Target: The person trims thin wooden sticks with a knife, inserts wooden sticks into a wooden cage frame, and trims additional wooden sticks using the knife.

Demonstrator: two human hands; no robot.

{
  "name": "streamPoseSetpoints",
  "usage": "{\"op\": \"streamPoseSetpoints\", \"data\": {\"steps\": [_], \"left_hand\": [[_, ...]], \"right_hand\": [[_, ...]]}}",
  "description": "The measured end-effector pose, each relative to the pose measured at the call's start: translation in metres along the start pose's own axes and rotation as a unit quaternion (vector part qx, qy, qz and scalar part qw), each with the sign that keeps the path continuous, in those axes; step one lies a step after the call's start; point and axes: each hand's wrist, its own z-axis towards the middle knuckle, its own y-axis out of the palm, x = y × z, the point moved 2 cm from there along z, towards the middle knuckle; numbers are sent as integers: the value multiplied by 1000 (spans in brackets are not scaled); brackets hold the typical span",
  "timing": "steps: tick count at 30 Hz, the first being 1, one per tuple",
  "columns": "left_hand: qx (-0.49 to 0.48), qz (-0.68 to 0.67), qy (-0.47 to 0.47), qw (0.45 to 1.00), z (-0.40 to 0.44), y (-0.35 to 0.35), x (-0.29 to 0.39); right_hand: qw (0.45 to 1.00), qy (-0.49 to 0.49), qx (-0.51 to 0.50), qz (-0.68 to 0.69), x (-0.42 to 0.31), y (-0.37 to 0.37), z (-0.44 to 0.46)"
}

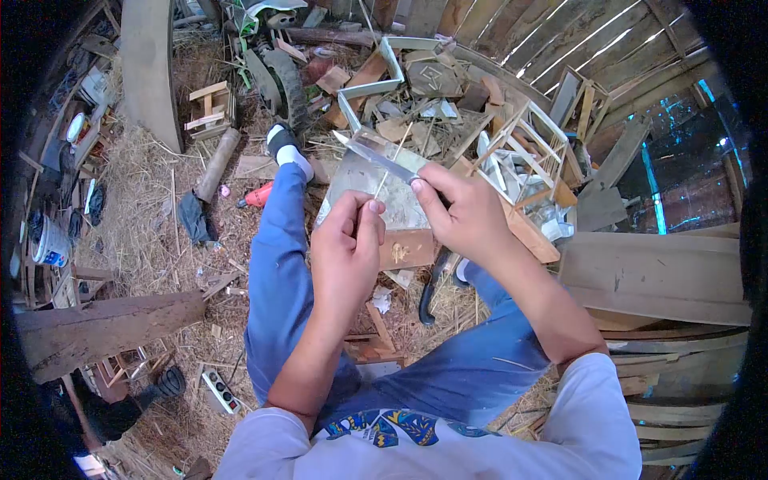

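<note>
My left hand (350,244) is closed, pinching the lower end of a thin pale wooden stick (398,149) between thumb and fingers. The stick points up and away from me. In my right hand (462,210) is a knife (376,158), its handle mostly hidden by my fingers. The blade reaches up and left and crosses the stick; whether it touches it, I cannot tell. Below both hands is a worn grey board (344,182), with a wooden block (406,250) carrying a few pale shavings at its near edge.
Wood scraps and white frames (544,152) are heaped ahead. A red tool (256,195) lies by my left leg, and a dark curved handle (430,296) between my legs. A power strip (220,390), a log (218,164) and a white bucket (52,244) are at left.
</note>
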Motion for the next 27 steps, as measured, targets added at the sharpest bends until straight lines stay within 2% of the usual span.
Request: {"op": "streamPoseSetpoints", "data": {"steps": [2, 4, 6, 8, 12, 14, 17, 21, 23, 27], "left_hand": [[8, 39, 0, 999, 1, 0, 0], [9, 47, 1, 999, 3, -1, 4], [8, 56, -9, 998, 1, -1, 1], [37, 43, 24, 998, 2, 1, 1], [22, 24, 10, 999, 2, -1, 1], [15, -7, 18, 1000, 2, 3, 8], [12, 11, -8, 1000, 0, 7, 8], [-9, 11, 26, 1000, -3, 16, 3], [-21, 33, 26, 999, -5, 19, 3], [-28, 37, 44, 998, -4, 21, 1]], "right_hand": [[999, -28, 14, -11, 3, 9, -9], [997, -63, -29, -23, -1, 15, -15], [998, -52, -11, -25, 1, 8, -6], [1000, 7, 8, -12, 4, 0, -1], [998, -54, -34, 7, 0, 14, -13], [999, -21, -36, 22, 1, 6, -6], [984, 58, 18, 169, 9, 0, 4], [963, 54, 59, 257, 13, 11, 10], [944, 93, 8, 317, 14, 7, 15], [930, 95, -7, 356, 17, 2, 18]]}}
